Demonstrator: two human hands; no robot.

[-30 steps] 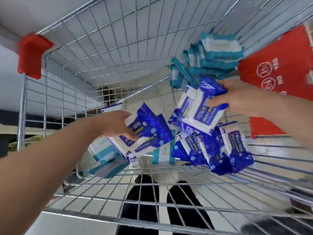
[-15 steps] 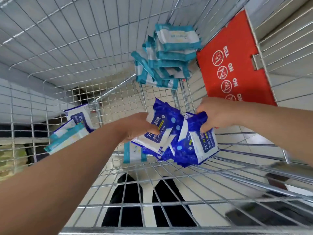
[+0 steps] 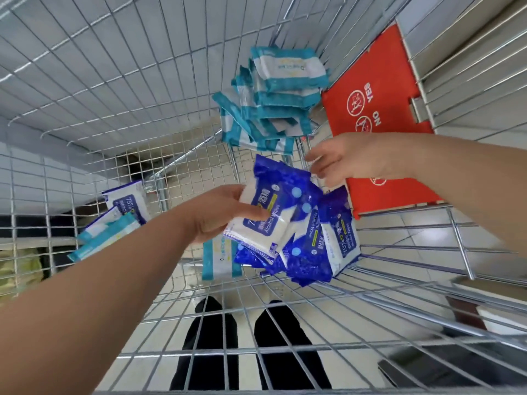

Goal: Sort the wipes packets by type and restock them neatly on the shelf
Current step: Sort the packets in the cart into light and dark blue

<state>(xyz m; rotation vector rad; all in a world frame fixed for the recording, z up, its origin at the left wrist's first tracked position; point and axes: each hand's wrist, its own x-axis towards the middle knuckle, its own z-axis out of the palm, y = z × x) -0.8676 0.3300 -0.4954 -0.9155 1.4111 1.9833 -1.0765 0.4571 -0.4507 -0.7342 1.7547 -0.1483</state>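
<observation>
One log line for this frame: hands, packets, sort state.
left hand: grips blue alcohol wipes packets | right hand: open, empty | teal packets: stacked in cart far corner | mixed packets: loose at left

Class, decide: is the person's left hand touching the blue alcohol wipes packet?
Touching. The head view shows the left hand gripping the blue alcohol wipes packet, with its thumb pressed across the packet's front.

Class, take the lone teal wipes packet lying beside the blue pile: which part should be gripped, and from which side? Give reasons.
Probably pinch the teal packet at its near short end, coming from above on the near side. It lies flat, that end bare, while blue packets overlap its right edge and the left hand hides its far end.
</observation>
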